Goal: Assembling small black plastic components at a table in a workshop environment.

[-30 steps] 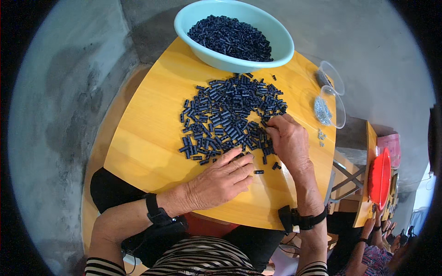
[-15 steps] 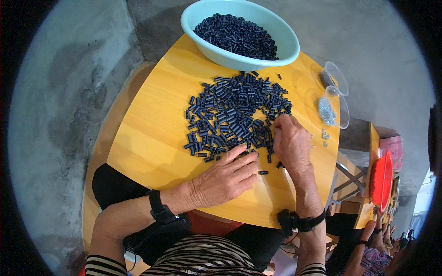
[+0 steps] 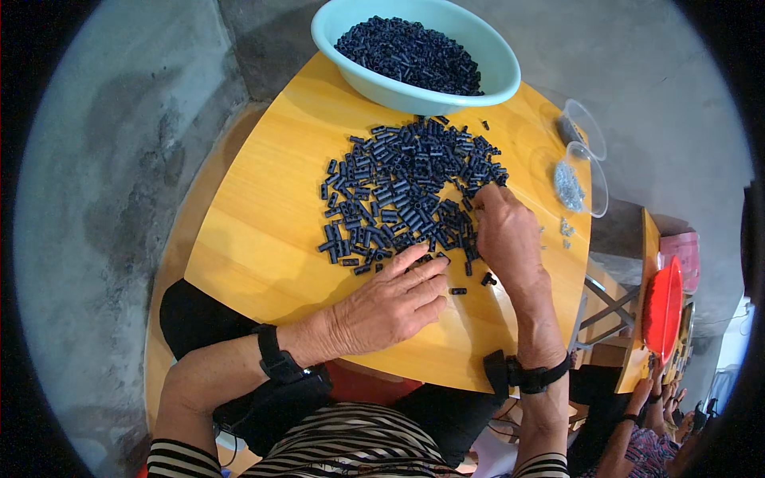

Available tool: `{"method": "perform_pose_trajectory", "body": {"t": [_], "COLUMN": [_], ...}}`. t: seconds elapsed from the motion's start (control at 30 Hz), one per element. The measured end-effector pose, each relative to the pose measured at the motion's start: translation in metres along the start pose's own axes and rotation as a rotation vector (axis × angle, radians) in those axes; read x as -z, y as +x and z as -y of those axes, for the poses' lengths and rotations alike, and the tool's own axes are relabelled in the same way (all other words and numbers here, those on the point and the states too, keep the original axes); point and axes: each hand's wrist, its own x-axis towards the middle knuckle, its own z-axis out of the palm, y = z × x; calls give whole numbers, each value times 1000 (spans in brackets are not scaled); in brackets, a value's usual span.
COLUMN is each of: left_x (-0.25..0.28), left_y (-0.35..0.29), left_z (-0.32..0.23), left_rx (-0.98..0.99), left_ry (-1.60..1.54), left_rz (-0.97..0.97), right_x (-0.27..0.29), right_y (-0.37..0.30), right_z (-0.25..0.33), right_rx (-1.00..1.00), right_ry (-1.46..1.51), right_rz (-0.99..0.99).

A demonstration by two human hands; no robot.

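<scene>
A heap of small black ribbed plastic tubes (image 3: pixel 398 191) is spread over the yellow table. My left hand (image 3: pixel 390 307) lies at the heap's near edge, palm down with fingers stretched out and slightly apart. Its fingertips touch a few tubes there. At the right side of the heap, my right hand (image 3: pixel 508 237) has its fingers curled down and pressed together against the pieces; what they hold is hidden. One loose tube (image 3: pixel 458 291) and a small black T-shaped piece (image 3: pixel 488 279) lie between my hands.
A pale turquoise basin (image 3: pixel 414 102) full of black pieces stands at the table's far edge. Two clear plastic cups (image 3: pixel 594 191) holding small parts sit at the right edge, with loose clear bits nearby. Further right, a red basin (image 3: pixel 661 311) and other people's arms are at another table.
My right hand has shifted slightly up, still at the heap's right side. The small T-shaped piece beside it shows more fully. My left hand stays almost in place.
</scene>
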Motion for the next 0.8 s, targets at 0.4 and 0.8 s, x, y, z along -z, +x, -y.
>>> {"method": "perform_pose_trajectory", "body": {"t": [0.4,0.8], "left_x": [3,6], "left_y": [2,3], "left_z": [0,0], "left_rx": [-10,7], "left_ry": [-41,-73], "left_rz": [-67,-70], "right_x": [2,44], "right_y": [-5,-103], "right_z": [-9,-11], "right_rx": [-95,-379], "right_ry": [288,405], "right_rz": [-47,-40]}}
